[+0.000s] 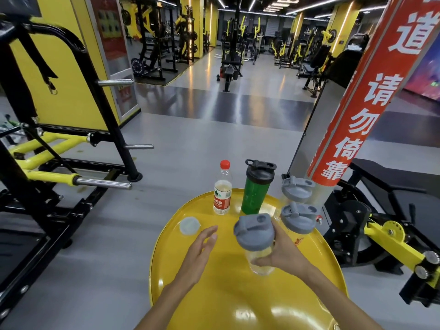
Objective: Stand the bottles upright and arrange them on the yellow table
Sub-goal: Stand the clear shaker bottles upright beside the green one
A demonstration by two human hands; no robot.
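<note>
My right hand [283, 253] grips a clear shaker bottle with a grey lid [253, 236], held slightly tilted above the round yellow table [214, 294]. My left hand [198, 251] hovers open just left of it, holding nothing. At the table's far edge stand a clear water bottle with a red cap [222, 190] and a green shaker with a black lid [256, 186]. Two more grey-lidded clear shakers stand upright at the right: the farther one [296, 189] and the nearer one [297, 216]. A small translucent lid [189, 225] lies flat at the left.
A red-and-grey pillar [357, 103] rises just behind the table on the right. Black and yellow gym machines flank both sides, with a barbell sleeve [102, 183] at the left. Grey floor stretches ahead.
</note>
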